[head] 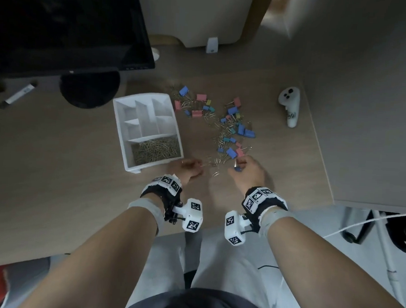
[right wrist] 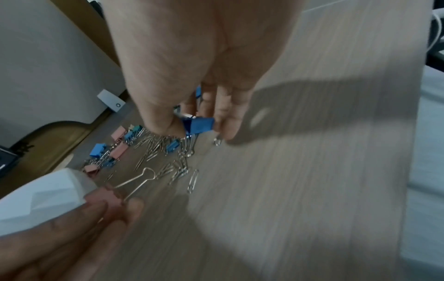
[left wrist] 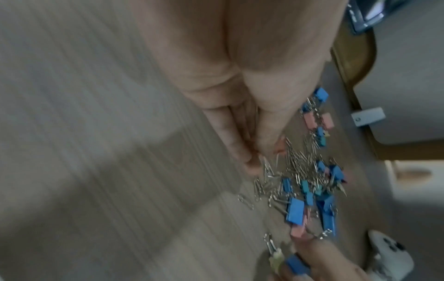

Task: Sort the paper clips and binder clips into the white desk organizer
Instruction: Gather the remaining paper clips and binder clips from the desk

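The white desk organizer [head: 127, 135] sits left of centre, and its near compartment holds a heap of silver paper clips [head: 155, 149]. Blue, pink and green binder clips [head: 231, 128] lie mixed with loose paper clips [head: 219, 143] on the desk to its right. My left hand [head: 198, 164] is just right of the organizer's near corner and pinches a pink binder clip [right wrist: 109, 194] whose wire handle sticks out. At the pile's near edge my right hand [head: 238, 164] pinches a blue binder clip [right wrist: 199, 124] between thumb and fingers, just above the desk.
A dark monitor [head: 63, 24] on a round base stands at the back left. A white handheld controller [head: 290, 106] lies at the right of the desk. The desk's right edge [head: 324, 160] runs close to the pile. A white cable [head: 358, 223] hangs beyond it.
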### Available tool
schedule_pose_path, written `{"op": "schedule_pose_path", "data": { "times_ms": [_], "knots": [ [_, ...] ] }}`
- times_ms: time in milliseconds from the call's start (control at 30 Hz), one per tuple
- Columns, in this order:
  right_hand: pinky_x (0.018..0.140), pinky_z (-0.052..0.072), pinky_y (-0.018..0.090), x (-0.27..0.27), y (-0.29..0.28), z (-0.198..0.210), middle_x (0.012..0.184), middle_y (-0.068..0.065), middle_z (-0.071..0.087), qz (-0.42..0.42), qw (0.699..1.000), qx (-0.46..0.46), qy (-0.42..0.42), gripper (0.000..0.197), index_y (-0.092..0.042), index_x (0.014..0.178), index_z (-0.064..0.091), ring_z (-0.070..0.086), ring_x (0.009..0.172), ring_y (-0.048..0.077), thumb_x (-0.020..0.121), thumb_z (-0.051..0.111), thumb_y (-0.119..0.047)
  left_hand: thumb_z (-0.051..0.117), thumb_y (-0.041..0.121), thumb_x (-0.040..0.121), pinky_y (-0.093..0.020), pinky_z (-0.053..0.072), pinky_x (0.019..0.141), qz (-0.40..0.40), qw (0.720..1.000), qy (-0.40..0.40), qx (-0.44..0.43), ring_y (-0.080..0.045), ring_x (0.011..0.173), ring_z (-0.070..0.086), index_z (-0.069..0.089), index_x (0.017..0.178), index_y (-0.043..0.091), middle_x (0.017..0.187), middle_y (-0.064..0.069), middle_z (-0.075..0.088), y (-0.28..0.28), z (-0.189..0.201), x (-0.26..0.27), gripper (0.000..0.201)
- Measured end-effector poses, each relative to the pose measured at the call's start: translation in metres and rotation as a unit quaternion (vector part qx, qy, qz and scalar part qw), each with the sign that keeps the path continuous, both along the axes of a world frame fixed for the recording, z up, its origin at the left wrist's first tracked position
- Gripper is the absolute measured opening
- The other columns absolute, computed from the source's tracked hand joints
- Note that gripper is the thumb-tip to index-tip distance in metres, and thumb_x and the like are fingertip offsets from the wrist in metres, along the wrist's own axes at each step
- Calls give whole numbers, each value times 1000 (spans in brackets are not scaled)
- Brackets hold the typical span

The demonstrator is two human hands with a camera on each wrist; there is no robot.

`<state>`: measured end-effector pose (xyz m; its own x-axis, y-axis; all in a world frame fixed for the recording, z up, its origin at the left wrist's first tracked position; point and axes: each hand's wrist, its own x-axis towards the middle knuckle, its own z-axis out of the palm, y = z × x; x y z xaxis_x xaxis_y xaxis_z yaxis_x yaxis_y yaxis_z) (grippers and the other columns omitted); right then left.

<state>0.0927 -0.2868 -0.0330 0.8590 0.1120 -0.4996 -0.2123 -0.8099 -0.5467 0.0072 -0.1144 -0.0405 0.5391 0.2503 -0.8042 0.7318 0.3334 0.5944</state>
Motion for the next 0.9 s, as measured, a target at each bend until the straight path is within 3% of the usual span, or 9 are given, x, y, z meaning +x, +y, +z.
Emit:
{"op": "schedule_pose_path", "data": {
  "times_ms": [100,200,267,333,400,500,633,800,900],
  "knots": [
    [70,40,25,26,-18,4,103,5,68,-18,997,-69,-10,29,-14,109,64,63,90,25,84,68,-29,67,9,89,-36,61,74,49,998,20,-23,-27,73,70,65,112,-5,93,-21,71,-12,-5,23,27],
    [70,38,25,54,-46,3,108,8,67,-28,994,-104,-5,31,-13,114,63,65,100,30,88,63,-29,72,13,86,-25,56,49,5,999,20,-34,-17,54,68,65,92,5,83,-17,69,-35,-13,51,13],
    [71,36,24,70,-65,1,111,6,67,-26,993,-117,-5,30,-17,115,63,64,102,28,89,61,-30,72,18,86,-21,48,44,-49,999,13,0,-14,47,63,65,83,5,70,-12,67,-55,-17,70,16],
    [70,35,23,83,-80,-3,109,5,68,-30,993,-111,0,29,-18,115,64,64,102,28,88,61,-27,69,18,89,-22,47,45,-83,996,17,25,-17,48,61,64,76,6,62,-8,66,-76,-22,89,17],
    [72,38,25,95,-93,-10,107,7,69,-46,995,-88,0,30,-16,115,65,65,103,29,86,62,-24,66,16,91,-28,49,50,-103,994,11,34,-22,55,59,61,74,8,67,-11,64,-100,-23,108,19],
    [81,44,27,110,-106,-18,109,10,71,-77,996,-36,5,32,-12,117,64,65,104,29,86,66,-22,70,14,87,-31,57,63,-93,995,6,33,-21,67,66,64,89,6,82,-11,68,-128,-24,131,10],
    [81,42,30,121,-115,-22,117,9,64,-70,997,-35,-16,36,-9,120,60,61,105,28,88,68,-22,65,13,90,-20,53,47,-62,998,-31,3,-13,54,63,66,90,6,67,-1,66,-134,-15,141,7],
    [77,51,40,109,-78,-22,107,6,61,13,998,-12,-64,25,-19,100,62,61,94,29,83,69,-36,71,27,84,-23,53,52,-6,987,23,157,-17,60,69,73,83,17,72,-3,73,-88,-4,115,11],
    [81,46,32,97,-44,-26,111,3,56,140,989,3,-55,29,-28,103,64,56,101,25,78,71,-40,71,24,80,-25,50,53,-14,976,59,211,-19,56,61,66,65,21,62,-2,66,-58,-6,91,16]
  ]
}}
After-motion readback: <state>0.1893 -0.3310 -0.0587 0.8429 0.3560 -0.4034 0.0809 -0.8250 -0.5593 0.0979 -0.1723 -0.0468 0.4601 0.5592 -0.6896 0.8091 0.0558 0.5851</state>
